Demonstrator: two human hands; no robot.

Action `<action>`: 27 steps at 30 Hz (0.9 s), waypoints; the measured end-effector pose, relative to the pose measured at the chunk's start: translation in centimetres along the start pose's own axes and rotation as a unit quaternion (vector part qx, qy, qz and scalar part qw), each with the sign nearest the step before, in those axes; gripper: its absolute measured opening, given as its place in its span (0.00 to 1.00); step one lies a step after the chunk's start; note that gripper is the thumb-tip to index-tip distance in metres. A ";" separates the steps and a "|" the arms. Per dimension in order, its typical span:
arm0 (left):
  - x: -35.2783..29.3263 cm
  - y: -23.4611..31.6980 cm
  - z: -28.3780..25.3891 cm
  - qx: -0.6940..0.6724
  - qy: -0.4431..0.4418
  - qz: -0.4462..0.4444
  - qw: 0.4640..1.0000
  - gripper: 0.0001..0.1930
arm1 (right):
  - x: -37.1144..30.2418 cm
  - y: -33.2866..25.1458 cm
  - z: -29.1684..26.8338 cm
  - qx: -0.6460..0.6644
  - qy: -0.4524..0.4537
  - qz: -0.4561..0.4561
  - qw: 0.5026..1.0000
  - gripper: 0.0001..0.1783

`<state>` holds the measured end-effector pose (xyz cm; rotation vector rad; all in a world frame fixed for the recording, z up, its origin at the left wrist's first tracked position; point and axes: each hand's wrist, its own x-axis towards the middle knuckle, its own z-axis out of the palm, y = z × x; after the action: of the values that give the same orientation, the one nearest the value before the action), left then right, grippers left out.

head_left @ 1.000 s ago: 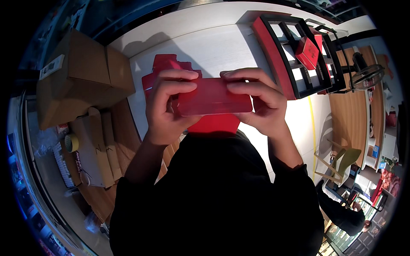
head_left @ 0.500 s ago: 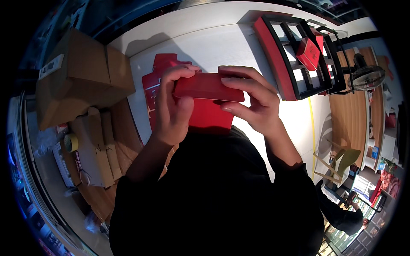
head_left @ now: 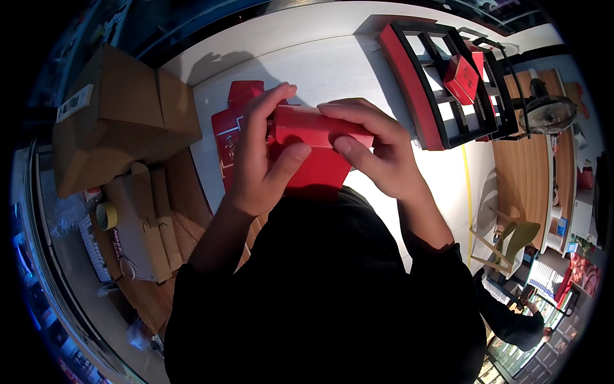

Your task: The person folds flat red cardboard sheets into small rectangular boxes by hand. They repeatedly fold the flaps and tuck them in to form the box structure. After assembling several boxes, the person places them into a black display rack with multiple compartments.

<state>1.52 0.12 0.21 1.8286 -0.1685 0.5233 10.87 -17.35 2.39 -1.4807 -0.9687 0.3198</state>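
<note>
small red folded box (head_left: 316, 128): we see smooth matt card
flat red printed sheets (head_left: 233, 137): thin card, slight sheen
big brown cartons (head_left: 121, 121): rough matt corrugated cardboard
white table (head_left: 320, 57): smooth, faintly grained
black partitioned rack (head_left: 457, 89): painted, matt

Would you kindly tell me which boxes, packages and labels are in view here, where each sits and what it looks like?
Red carton: long, held in both hands.
Flat red cartons: unfolded, pale markings, on the white table under the hands.
Small red box: in the black-and-red divided tray, upper right.
Brown cardboard box: large, at the left, with a white label.
</note>
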 end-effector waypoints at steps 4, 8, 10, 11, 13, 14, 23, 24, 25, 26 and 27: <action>0.0 0.1 0.5 0.037 0.012 -0.072 0.997 0.47 | 0.3 -0.6 -0.1 0.041 0.057 0.074 0.995 0.18; -0.2 1.3 1.2 0.196 -0.008 -0.110 0.974 0.59 | 0.5 -1.4 0.8 0.084 0.142 0.148 0.975 0.20; -0.3 1.2 1.9 0.289 -0.004 -0.080 0.954 0.63 | 0.5 -1.1 1.1 0.103 0.165 0.162 0.968 0.21; -0.1 1.3 2.3 0.305 0.005 -0.090 0.948 0.63 | 0.5 -0.9 1.1 0.101 0.157 0.161 0.969 0.21; -0.1 1.0 2.6 0.316 0.013 -0.085 0.945 0.63 | 0.2 -0.4 1.2 0.095 0.141 0.160 0.972 0.21; -0.2 0.4 2.6 0.312 0.014 -0.070 0.947 0.63 | 0.3 -0.4 1.2 0.066 0.133 0.151 0.977 0.21; -0.4 -0.2 1.9 0.309 -0.020 -0.012 0.951 0.61 | 0.4 -0.2 0.9 -0.106 0.048 0.027 0.993 0.22; -0.4 -0.1 1.9 0.314 -0.022 -0.006 0.949 0.61 | 0.4 0.1 0.8 -0.109 0.040 0.012 0.993 0.22; -0.3 0.0 1.8 0.313 -0.023 -0.009 0.949 0.61 | 0.5 0.4 0.8 -0.113 0.031 -0.003 0.993 0.22; -0.3 0.1 1.7 0.310 -0.025 -0.011 0.950 0.61 | 0.4 0.4 0.8 -0.112 0.033 -0.006 0.993 0.22; -0.3 0.1 1.7 0.307 -0.028 -0.014 0.951 0.60 | 0.3 0.5 0.9 -0.110 0.034 -0.008 0.993 0.23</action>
<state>1.70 -1.57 -0.21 2.4506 -0.0137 0.5419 10.60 -16.44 1.86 -1.6719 -0.9846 0.1525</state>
